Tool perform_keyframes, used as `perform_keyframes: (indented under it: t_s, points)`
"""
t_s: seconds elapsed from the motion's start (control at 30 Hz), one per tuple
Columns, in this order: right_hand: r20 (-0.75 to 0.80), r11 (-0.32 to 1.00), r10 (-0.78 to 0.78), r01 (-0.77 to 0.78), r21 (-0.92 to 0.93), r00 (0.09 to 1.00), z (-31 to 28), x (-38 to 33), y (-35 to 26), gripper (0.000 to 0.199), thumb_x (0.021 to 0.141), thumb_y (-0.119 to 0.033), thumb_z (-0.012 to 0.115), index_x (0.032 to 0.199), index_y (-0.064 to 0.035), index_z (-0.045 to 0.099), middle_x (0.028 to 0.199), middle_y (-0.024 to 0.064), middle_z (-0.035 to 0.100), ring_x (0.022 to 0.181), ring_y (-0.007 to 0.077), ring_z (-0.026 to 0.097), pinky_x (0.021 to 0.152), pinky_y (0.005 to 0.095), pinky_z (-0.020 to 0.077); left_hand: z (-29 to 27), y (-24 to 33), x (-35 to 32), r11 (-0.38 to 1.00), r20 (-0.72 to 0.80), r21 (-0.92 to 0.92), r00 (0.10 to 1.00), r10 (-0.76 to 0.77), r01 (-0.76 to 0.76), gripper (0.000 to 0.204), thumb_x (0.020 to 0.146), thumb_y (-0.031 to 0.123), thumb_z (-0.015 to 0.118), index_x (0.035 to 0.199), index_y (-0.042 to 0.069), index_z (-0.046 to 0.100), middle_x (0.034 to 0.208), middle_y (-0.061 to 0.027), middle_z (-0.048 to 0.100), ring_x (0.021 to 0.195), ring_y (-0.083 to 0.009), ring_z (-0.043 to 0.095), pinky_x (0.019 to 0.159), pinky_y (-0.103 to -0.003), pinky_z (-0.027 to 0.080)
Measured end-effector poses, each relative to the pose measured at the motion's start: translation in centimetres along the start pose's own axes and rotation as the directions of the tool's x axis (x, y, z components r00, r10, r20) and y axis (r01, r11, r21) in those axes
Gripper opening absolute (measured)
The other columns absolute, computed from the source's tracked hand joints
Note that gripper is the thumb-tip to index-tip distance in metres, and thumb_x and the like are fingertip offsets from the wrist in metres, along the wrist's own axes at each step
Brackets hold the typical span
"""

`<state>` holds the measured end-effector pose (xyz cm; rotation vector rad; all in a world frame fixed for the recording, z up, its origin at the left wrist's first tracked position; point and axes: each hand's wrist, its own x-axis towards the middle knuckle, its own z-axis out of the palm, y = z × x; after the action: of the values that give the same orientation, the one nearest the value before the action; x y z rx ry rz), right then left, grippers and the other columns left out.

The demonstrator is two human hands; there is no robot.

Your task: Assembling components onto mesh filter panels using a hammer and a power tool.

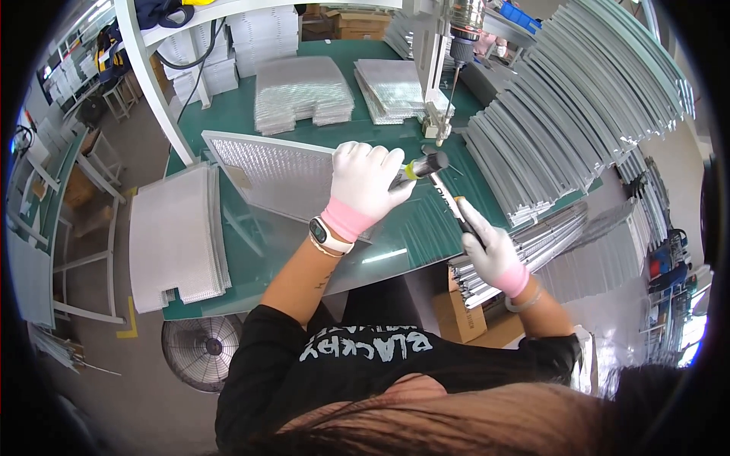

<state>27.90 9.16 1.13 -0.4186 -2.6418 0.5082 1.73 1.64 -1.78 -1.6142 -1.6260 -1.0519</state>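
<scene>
1. At the far left, a round black wire-caged floor fan (201, 349) stands below the corner of a green-topped worktable (258, 285); on that corner lies a stack of pale grey-white sheets (171, 235) with a notched near edge.
2. To its right, a large rectangular silvery panel with a pale thin frame (277, 178) stands tilted over the green top; its right end is at the left hand in a white glove with a pink cuff (363, 182), fingers folded down and clamped on the panel's upper right corner; a white-strapped wristband (331, 237) circles that wrist.
3. Behind the panel lie two piles of translucent textured sheets, a left pile (303, 95) and a right pile (391, 83).
4. Just right of the left hand is a hammer with a dark cylindrical head, a lime-green ring and a black-and-white handle (443, 191); whether its head touches the panel, I cannot tell.
5. The right hand, gloved likewise (490, 254), is wrapped around the handle's lower part; beyond it, a long leaning row of grey framed panels (570, 114) fills the table's right side; a brown cardboard box (460, 319) sits below.
</scene>
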Motion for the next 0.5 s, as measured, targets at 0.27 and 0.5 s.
perform_keyframes:
  t_s: [0.27, 0.5]
  points:
    - [-0.007, 0.900, 0.407, -0.402, -0.167, 0.913, 12.7, -1.2, 11.0, 0.049, 0.094, -0.019, 0.054, 0.142, -0.0111, 0.046, 0.105, 0.0215, 0.062, 0.092, 0.0408, 0.063, 0.080, 0.0482, 0.0512, -1.6, 1.3, -0.9, 0.999, -0.094, -0.045, 0.996, 0.003, -0.008, 0.030, 0.063, 0.032, 0.079, 0.071, 0.013, 0.057, 0.064, -0.0030, 0.047, 0.063, -0.0255, 0.050, 0.068, -0.042, 0.037]
    - [-0.565, 0.990, -0.142, 0.112, -0.087, 0.813, 2.3, 14.3, 6.6, 0.063, 0.093, -0.011, 0.059, 0.148, 0.0046, 0.032, 0.135, 0.0246, 0.046, 0.130, 0.0340, 0.045, 0.111, 0.0431, 0.0344, -3.0, 2.7, -2.6, 0.999, -0.144, 0.029, 0.989, -0.029, 0.033, 0.037, 0.062, 0.030, 0.077, 0.055, 0.015, 0.045, 0.058, -0.0019, 0.041, 0.058, -0.0240, 0.045, 0.066, -0.041, 0.036]
